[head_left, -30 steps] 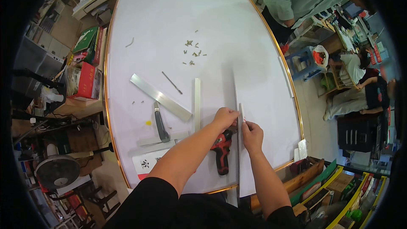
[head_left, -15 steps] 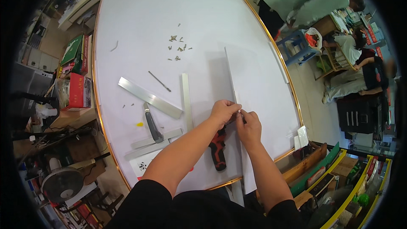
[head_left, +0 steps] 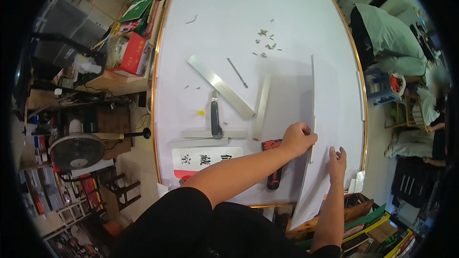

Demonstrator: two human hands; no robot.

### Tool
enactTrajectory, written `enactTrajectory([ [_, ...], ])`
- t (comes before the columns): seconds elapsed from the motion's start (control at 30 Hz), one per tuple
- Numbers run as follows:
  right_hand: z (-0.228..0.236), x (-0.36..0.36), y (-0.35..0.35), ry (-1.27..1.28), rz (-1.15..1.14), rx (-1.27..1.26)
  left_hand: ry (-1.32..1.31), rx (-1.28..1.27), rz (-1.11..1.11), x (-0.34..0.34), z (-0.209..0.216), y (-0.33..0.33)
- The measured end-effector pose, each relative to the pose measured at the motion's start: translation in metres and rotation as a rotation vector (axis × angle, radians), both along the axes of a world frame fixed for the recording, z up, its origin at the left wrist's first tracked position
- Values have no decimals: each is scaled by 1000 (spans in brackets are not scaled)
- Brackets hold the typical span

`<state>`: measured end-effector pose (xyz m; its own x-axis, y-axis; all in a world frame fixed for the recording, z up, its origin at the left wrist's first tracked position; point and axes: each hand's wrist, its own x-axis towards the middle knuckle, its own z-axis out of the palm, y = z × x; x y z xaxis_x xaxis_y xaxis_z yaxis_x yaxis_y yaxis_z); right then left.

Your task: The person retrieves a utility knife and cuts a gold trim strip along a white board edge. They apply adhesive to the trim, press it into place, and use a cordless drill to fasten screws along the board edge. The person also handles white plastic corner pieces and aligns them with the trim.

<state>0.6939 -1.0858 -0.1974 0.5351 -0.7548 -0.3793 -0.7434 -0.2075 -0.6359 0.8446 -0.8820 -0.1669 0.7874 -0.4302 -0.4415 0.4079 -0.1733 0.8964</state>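
Left hand (head_left: 297, 137) fingers pinch metal strip (head_left: 312, 114); right hand (head_left: 336, 162) just beside

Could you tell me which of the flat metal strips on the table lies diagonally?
The broad silver metal strip left of centre; the narrower silver strip beside it lies nearly upright.

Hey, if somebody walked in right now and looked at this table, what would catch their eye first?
Probably the two hands on the large white panel at the table's right side: the left hand pinches a thin metal strip along the panel's edge, while the right hand lies flat on the panel. Just left of them lies a red and black power drill, with loose aluminium bars beyond.
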Motion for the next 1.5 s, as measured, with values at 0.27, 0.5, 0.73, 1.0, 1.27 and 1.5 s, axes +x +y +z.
enactTrajectory([
  [0.27,2,2,-21,-52,159,323,-4,-60,31,-4,11,25],
  [0.5,93,-1,21,-343,123,124,80,-365,8,12,49,68],
  [0.73,192,10,124,-642,246,31,-214,-365,198,14,95,135],
  [1.0,272,0,333,-637,725,-318,-431,-569,543,46,139,262],
  [1.27,302,-13,523,-1015,1163,-468,-215,-1311,-514,123,170,455],
  [1.5,314,-70,569,-1518,1515,-269,-546,-1560,-394,-73,264,503],
])
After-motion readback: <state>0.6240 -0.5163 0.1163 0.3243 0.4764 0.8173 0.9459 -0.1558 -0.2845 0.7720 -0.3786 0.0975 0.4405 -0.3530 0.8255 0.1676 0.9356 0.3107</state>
